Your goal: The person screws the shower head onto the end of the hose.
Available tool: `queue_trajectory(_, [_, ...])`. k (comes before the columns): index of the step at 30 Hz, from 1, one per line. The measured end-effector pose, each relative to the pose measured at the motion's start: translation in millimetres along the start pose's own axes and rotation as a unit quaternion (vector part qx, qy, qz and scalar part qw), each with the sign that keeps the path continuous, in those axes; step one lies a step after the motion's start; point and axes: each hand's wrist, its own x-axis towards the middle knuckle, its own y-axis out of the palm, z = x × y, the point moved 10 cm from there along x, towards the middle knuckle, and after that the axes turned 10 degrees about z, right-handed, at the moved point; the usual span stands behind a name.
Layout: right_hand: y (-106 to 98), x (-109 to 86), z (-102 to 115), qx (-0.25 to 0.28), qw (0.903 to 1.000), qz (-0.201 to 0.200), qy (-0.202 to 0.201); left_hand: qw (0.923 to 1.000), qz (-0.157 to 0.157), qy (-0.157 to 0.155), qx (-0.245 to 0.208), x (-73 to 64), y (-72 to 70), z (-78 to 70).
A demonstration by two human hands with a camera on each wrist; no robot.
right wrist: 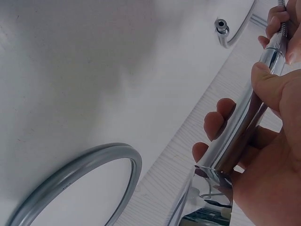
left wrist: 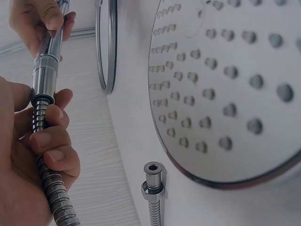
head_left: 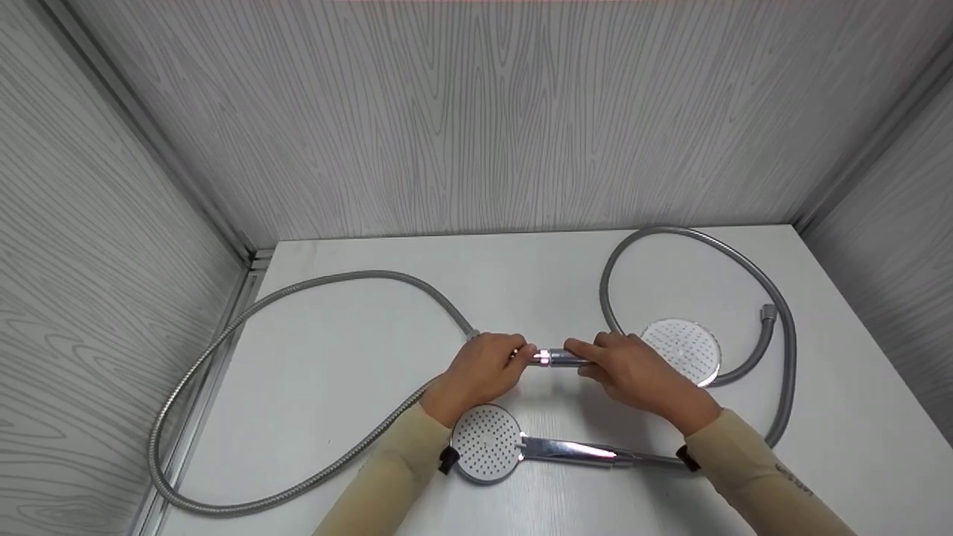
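A chrome hand shower with a white round face (head_left: 681, 351) is held off the table, its chrome handle (right wrist: 237, 129) gripped by my right hand (head_left: 642, 376). My left hand (head_left: 482, 366) holds the ribbed metal hose (left wrist: 57, 197) just below its chrome end fitting (left wrist: 44, 77), with fingers curled round it. That fitting meets the bottom of the handle in line; how far it is screwed on I cannot tell. Beside my left wrist lies a second hand shower (head_left: 488, 444), its chrome handle (head_left: 569, 451) pointing right.
The metal hose loops over the left side; its other end, with a nut (left wrist: 153, 188), lies near my left hand. A smooth grey hose (head_left: 789, 365) coils on the right, its end fitting (head_left: 768, 313) inside the loop. Wood-grain panels (head_left: 476, 112) enclose the white table (head_left: 335, 357).
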Motion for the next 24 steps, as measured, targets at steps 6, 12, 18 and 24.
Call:
queue_trajectory(6, [1.2, 0.4, 0.5, -0.005, 0.9999, -0.006, -0.009, 1.0, 0.0, 0.004, 0.008, -1.1, 0.3, -0.6])
queue_trajectory(12, [1.8, -0.7, 0.5, -0.007, 0.9999, -0.006, -0.011, 1.0, 0.005, 0.003, 0.002, -1.4, 1.5, -0.5])
queue_trajectory(18, [2.0, -2.3, -0.7, 0.0, 1.0, 0.002, -0.005, 0.9999, 0.008, 0.005, -0.008, -0.8, 1.8, -2.0])
queue_trajectory(24, [0.7, -2.4, -0.7, 0.005, 1.0, 0.007, 0.002, 0.9997, 0.014, -0.001, -0.021, -0.6, 1.1, -1.7])
